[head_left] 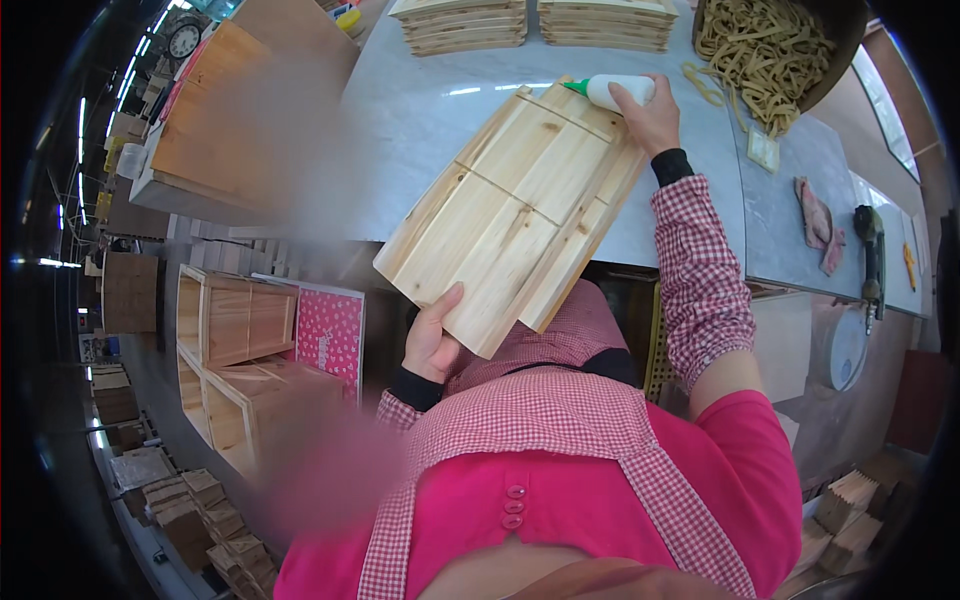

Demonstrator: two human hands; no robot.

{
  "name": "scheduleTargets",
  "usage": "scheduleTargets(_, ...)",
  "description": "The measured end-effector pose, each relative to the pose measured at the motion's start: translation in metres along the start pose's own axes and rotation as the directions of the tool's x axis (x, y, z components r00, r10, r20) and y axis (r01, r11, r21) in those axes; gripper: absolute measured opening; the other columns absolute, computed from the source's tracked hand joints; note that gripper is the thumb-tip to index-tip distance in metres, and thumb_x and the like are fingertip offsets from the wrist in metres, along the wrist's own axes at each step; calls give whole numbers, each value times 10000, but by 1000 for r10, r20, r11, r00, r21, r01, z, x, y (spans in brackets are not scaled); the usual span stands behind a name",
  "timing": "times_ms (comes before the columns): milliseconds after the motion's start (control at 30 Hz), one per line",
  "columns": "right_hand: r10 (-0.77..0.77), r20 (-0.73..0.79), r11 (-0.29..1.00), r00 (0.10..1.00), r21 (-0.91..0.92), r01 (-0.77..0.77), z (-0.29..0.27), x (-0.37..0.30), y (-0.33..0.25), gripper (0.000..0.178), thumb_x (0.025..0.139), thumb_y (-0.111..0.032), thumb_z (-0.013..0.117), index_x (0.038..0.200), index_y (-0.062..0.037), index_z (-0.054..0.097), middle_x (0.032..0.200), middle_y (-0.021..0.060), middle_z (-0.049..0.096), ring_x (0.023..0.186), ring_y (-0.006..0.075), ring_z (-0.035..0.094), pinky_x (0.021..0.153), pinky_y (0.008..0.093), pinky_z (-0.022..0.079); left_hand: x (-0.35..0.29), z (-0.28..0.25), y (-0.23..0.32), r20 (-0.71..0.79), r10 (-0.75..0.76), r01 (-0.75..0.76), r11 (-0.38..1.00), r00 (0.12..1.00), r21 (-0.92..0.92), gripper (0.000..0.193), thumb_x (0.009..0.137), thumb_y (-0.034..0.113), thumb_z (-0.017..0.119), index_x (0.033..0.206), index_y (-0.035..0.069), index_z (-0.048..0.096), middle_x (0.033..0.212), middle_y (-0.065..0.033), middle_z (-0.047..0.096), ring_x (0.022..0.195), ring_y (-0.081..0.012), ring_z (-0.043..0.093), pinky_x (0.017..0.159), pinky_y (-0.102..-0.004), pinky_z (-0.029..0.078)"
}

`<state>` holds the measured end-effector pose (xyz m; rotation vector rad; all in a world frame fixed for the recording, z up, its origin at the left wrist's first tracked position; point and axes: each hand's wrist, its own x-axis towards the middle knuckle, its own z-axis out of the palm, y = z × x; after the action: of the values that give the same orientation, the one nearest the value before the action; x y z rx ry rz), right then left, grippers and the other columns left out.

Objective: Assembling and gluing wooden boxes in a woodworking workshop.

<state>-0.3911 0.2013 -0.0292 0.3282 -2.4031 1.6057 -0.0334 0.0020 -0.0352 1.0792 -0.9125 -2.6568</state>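
A pale pine panel (497,215) with narrow grooves across it lies tilted, partly on the grey tabletop and partly over its near edge. Another wooden piece (568,262) shows along its right side. My left hand (432,340) grips the panel's near left corner, thumb on top and the other fingers hidden beneath. In my right hand (652,112) is a white squeeze bottle (622,92) with a green nozzle, held sideways. The nozzle tip points left, at the panel's far end; whether it touches the wood I cannot tell.
Two stacks of wooden panels (465,28) stand at the table's far side. A box of tan rubber bands (765,50) is at the far right. Nearer on the right lie a cloth (818,225) and a black hand tool (868,250). Wooden boxes (250,320) stand at the left.
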Motion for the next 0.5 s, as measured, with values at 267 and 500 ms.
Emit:
scheduleTargets(267, -376, 157, 907, 913, -138, 397, -31, 5, -9, 470, 740, -294, 713, 1077, -28, 523, 931, 188, 611, 838, 345, 612, 756, 397, 496, 0, 0, -1, 0, 2, -2, 1000, 1000, 7, 544, 856, 26, 637, 1340, 12, 389, 1276, -134, 515, 1174, -275, 523, 1001, -408, 450)
scheduleTargets(500, -453, 207, 833, 867, -247, 495, -111, -31, -14, 409, 747, -203, 704, 1064, -22, 518, 920, 184, 590, 816, 343, 603, 729, 390, 490, 1, 0, -1, 54, 13, -12, 1000, 998, -16, 550, 859, 31, 635, 1346, 6, 381, 1282, -140, 510, 1180, -279, 520, 1003, -409, 450)
